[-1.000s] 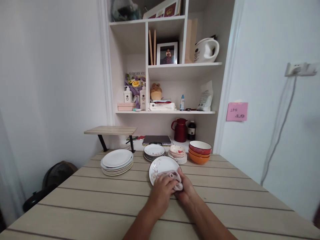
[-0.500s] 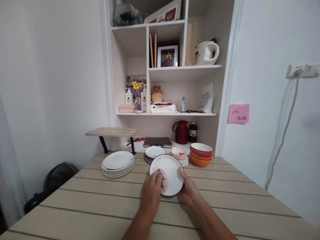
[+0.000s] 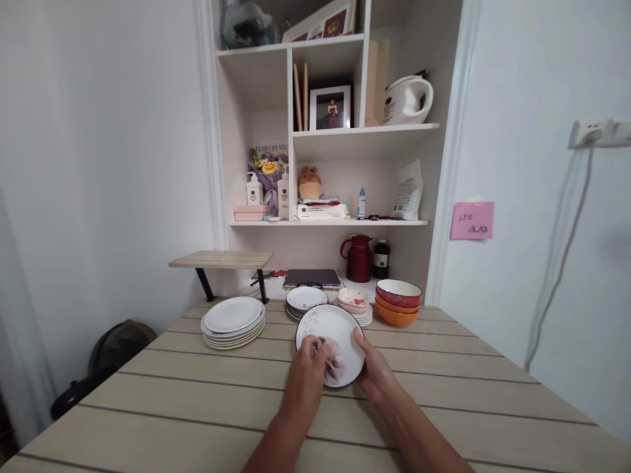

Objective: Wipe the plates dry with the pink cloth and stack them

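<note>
A white plate (image 3: 323, 320) with a dark rim and a small grey pattern is tilted toward me above the table. My right hand (image 3: 373, 370) grips its right edge, thumb on the face and fingers behind. Bunched in my left hand (image 3: 306, 373) is a pale pinkish cloth (image 3: 334, 362), pressed against the plate's face. Behind the plate stands a stack of similar dark-rimmed plates (image 3: 306, 298).
On the slatted table (image 3: 207, 387), a stack of white plates (image 3: 233, 315) sits at left. Small patterned dishes (image 3: 353, 299) rest on white saucers, beside stacked red and orange bowls (image 3: 398, 303). A raised wooden stand (image 3: 220, 260) and a red jug (image 3: 359, 259) are farther back.
My left hand has slid a little to the right across the plate with the cloth, which now looks more spread out. My right hand keeps its hold on the plate.
</note>
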Demonstrator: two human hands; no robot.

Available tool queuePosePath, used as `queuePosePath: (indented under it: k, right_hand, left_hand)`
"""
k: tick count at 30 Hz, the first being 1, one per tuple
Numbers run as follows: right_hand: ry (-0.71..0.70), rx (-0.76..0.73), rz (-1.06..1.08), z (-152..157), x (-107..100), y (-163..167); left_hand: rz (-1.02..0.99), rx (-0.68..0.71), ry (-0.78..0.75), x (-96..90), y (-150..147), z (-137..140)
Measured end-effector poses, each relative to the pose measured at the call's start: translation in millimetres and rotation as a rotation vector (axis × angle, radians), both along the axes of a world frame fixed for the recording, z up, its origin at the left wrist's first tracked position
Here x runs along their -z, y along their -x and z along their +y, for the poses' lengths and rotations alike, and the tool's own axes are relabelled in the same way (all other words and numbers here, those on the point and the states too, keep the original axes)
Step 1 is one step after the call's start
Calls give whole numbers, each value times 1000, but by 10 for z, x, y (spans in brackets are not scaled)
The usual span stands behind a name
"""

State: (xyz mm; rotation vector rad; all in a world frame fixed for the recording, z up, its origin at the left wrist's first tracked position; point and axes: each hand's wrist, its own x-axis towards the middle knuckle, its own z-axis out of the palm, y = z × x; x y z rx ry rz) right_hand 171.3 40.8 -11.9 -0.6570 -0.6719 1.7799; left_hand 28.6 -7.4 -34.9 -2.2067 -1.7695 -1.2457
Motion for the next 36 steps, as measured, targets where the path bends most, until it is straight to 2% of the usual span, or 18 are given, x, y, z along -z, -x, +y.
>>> queuePosePath:
  k: [4, 8, 11, 16, 19, 24, 28, 32, 36]
  right_hand:
    - [9, -16, 0, -24, -14, 3]
    - [-51, -46, -54, -82, -30, 49]
    - [-13, -104, -112, -169, -35, 131]
    - [-66, -232, -122, -325, 3, 310]
    - [-34, -216, -112, -316, 40, 342]
    - [115, -75, -57, -146, 74, 198]
    - [209, -16, -54, -44, 64, 74]
    - [187, -70, -51, -37, 84, 81]
    - [83, -93, -44, -121, 116, 202]
  left_hand:
    - [-2, 18, 36, -45, -105, -78]
    - [261, -31, -73, -68, -112, -115]
    - [349, -167, -146, -77, -19, -91]
    - [270, -440, -154, -120, 233, -60]
    - [268, -514, -143, -145, 312, -64]
    - [319, -465, -123, -112, 228, -59]
    - [406, -277, -134, -51, 53, -66]
    - [468, -126, -148, -43, -91, -99]
    - [440, -183, -139, -77, -53, -100]
